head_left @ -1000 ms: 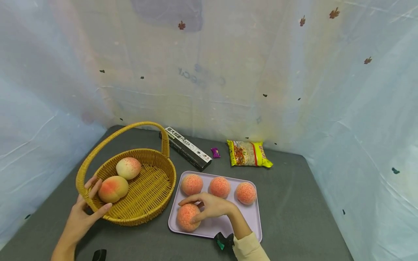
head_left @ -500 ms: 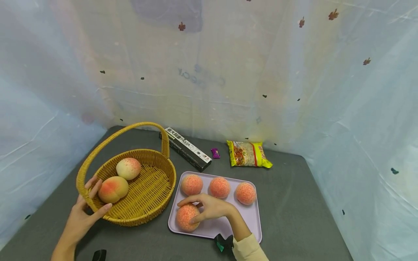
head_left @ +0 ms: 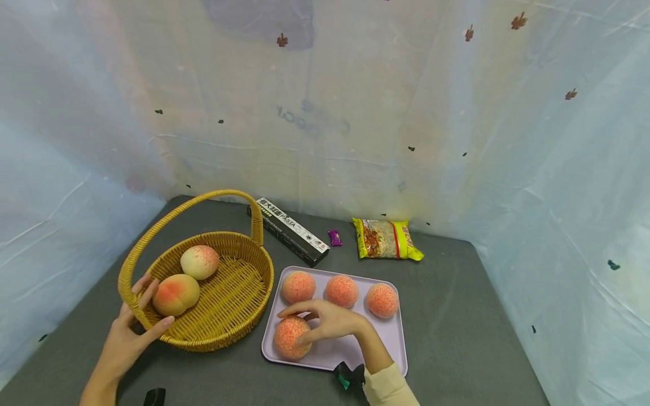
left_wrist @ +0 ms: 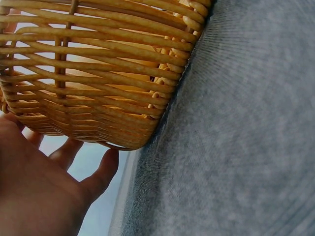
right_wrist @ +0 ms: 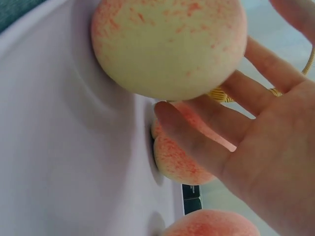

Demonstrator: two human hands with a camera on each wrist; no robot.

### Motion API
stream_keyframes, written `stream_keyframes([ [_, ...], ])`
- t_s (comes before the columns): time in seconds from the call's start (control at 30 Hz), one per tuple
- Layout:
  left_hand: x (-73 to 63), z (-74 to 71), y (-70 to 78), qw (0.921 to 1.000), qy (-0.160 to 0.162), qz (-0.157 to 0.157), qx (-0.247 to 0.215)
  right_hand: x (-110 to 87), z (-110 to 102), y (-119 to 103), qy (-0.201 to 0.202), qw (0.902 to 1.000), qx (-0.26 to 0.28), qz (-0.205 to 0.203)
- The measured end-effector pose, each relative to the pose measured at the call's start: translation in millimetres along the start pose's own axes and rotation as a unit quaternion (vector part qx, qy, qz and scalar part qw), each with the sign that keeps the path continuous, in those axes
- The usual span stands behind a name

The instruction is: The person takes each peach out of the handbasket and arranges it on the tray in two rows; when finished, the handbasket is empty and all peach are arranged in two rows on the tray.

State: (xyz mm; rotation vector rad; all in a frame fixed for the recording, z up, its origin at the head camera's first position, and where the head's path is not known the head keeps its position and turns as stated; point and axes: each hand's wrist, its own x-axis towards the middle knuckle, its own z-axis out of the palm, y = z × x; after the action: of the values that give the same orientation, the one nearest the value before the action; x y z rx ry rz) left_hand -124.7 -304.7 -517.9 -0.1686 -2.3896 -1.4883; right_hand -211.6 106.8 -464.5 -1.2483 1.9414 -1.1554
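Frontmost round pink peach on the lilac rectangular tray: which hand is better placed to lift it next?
Probably the right hand: it curves round that peach, while the left hand grips the yellow woven basket.

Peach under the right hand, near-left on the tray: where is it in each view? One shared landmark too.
Head: peach low, just left of centre, on the tray, fingers of the right hand on it.
Left wrist: not in it.
Right wrist: peach top centre, cut by the top edge, pale side showing.
Landmark: wicker basket; left in head, upper left in left wrist, slivers behind the fingers in right wrist.
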Motion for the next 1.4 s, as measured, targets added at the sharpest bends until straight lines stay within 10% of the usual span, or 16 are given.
stream_keyframes([
  [0.6, 0.0, -0.3, 0.3, 0.9998, -0.004, 0.014, -0.011, 17.7, -24, -25, -0.015, 0.9996, -0.003, -0.026],
  [1.4, 1.5, 2.1, -5.0, 0.9988, 0.005, 0.021, -0.043, 151.9, -28, -70, -0.094, 0.9908, -0.097, -0.005],
])
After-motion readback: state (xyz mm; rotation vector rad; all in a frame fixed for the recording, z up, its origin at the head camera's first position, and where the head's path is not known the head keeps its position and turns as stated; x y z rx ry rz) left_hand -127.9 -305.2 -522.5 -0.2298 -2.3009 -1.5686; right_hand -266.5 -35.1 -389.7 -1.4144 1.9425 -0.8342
